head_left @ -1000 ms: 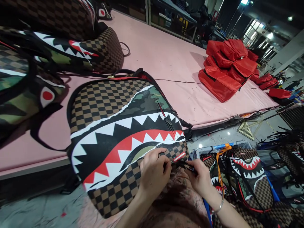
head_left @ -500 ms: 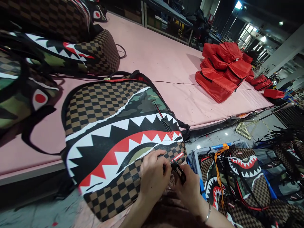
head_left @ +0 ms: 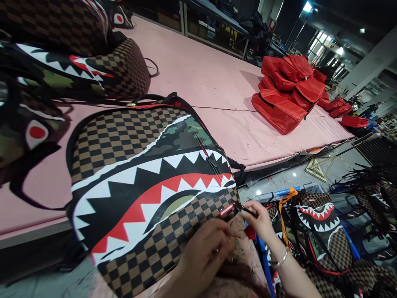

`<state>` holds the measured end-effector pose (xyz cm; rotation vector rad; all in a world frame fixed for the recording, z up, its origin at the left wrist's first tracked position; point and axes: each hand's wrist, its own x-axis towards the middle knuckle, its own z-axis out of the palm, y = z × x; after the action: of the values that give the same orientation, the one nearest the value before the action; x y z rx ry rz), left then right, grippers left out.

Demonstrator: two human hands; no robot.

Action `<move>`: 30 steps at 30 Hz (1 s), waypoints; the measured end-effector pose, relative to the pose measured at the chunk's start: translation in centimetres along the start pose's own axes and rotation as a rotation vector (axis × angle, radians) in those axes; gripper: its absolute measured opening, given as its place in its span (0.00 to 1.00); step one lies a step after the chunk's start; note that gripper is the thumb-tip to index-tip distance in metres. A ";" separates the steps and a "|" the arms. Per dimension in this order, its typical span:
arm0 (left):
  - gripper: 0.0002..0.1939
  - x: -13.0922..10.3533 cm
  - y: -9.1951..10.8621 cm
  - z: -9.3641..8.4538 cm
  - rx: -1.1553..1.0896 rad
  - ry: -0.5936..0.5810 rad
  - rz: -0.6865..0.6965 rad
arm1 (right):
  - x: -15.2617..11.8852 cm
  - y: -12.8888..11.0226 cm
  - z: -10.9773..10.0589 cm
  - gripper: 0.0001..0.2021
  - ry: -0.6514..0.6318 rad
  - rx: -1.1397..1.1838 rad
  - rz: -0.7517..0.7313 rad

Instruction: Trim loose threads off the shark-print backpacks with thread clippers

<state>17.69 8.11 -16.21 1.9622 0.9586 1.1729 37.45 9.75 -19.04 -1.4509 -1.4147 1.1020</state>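
Note:
A backpack (head_left: pixel 124 136) with brown-and-black checks and a printed shark mouth lies front up before me at the pink table's edge. My right hand (head_left: pixel 260 219) is closed around a slim black tool that looks like thread snips (head_left: pixel 248 211). The tip is by the small red label (head_left: pixel 227 209) at the bag's lower right corner. My left hand (head_left: pixel 206 252), slightly blurred, is curled with thumb and fingers together, just off the bag's lower edge. What it pinches, if anything, is too small to make out. A zip pull (head_left: pixel 211 161) lies on the bag's front.
More shark-print bags (head_left: pixel 124 66) are heaped at the left of the pink table (head_left: pixel 198 74). Red bags (head_left: pixel 285 99) are piled farther along it. Below right, a blue-edged bin (head_left: pixel 281 193) holds several checked backpacks, with an orange strap (head_left: pixel 283 207) over its rim.
My hands have come apart. The right moved up and right with the tool beside the label; the left dropped towards me off the bag. The backpack sits slightly further left in view.

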 end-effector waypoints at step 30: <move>0.14 -3.5 -1.0 -0.2 0.226 0.008 -0.078 | 11.8 -0.2 -5.5 0.17 -0.761 -0.025 0.061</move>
<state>16.03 5.70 -18.48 2.0752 1.2060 1.0681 42.56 21.69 -17.85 -1.1310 -1.8955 1.7948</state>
